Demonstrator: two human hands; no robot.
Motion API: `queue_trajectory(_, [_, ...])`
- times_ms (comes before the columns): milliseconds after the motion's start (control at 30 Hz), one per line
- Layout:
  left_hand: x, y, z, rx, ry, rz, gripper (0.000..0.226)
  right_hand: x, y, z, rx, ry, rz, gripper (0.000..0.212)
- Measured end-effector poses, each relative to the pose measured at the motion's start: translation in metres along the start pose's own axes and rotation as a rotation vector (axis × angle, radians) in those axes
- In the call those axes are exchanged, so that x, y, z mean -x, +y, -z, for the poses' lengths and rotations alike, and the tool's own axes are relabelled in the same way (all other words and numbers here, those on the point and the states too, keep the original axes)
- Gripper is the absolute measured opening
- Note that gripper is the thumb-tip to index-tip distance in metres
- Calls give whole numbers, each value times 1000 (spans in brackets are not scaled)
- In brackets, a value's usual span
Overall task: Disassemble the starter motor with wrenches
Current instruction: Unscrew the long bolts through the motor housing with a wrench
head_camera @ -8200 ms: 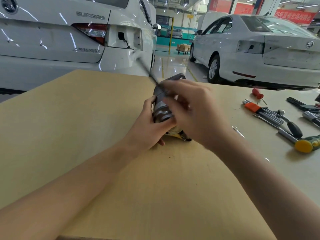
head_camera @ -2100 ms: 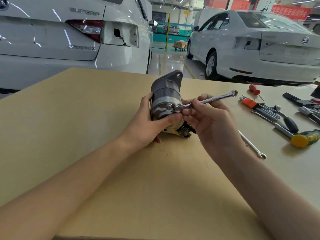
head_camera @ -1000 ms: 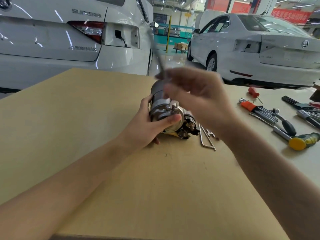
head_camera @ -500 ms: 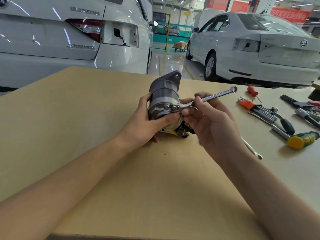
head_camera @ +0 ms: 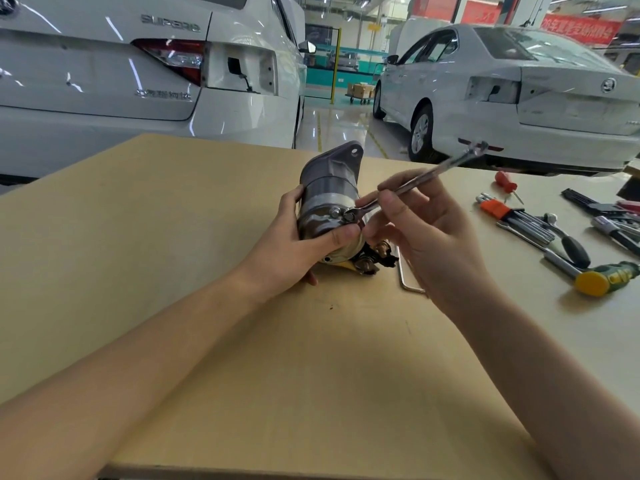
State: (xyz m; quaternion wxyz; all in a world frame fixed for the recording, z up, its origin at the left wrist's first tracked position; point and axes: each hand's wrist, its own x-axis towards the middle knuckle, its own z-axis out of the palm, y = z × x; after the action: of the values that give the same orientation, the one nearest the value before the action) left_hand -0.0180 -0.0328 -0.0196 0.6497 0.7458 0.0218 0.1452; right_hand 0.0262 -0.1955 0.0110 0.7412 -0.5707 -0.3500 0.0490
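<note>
Motor: the starter motor (head_camera: 327, 206) lies on its side near the middle of the board (head_camera: 173, 237), flange end pointing away from you, terminal end toward you.
Bolts: two bolt heads sit side by side on the upper face of the housing; the right one is the bolt (head_camera: 349, 216) under the wrench.
Left hand: your left hand (head_camera: 294, 244) wraps the motor from the left, fingers curled behind the housing, thumb pressed across its near end.
Wrench: the wrench (head_camera: 415, 180) has its near end on the bolt and its shaft rises up and to the right, far end in the air.
Right hand: your right hand (head_camera: 426, 230) pinches the shaft near the bolt end between thumb and forefinger; the other fingers are loosely curled beneath it.
Hex key: a bent hex key (head_camera: 407, 277) lies on the board just right of the motor, partly hidden by your right hand.
Tools: a key set (head_camera: 512, 216), a red screwdriver (head_camera: 505, 180) and a mallet (head_camera: 602, 277) lie well to the right.
Cars: two white cars stand beyond the board.
</note>
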Motion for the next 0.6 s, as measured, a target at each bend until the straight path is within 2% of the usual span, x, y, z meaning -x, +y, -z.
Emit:
queue_trajectory(100, [-1, -3, 1, -5, -4, 1, 113, -10, -11, -10, 305, -58, 94, 18])
queue_trajectory(200, [-2, -4, 1, -44, -5, -13, 110, -22, -18, -27, 799, -168, 244, 29])
queue_trajectory(267, [-4, -6, 2, -57, -10, -26, 93, -25, -18, -35, 1070, -232, 305, 32])
queue_trajectory(300, [-4, -7, 2, -62, -11, -31, 85, -25, -18, -37, 1084, -239, 309, 32])
queue_trajectory(367, [-2, -5, 2, -63, -6, -28, 92, -21, -19, -37, 827, -229, 290, 28])
queue_trajectory(433, [1, -2, 1, -73, 4, -14, 112, -16, -19, -32, 375, -166, 226, 21])
queue_trajectory(500, [3, 1, 0, -65, 10, -3, 119, -9, -13, -24, 45, -39, 105, 14])
queue_trajectory(600, [2, 2, 0, -61, 15, -2, 120, -2, -3, -14, -280, 165, -133, 12])
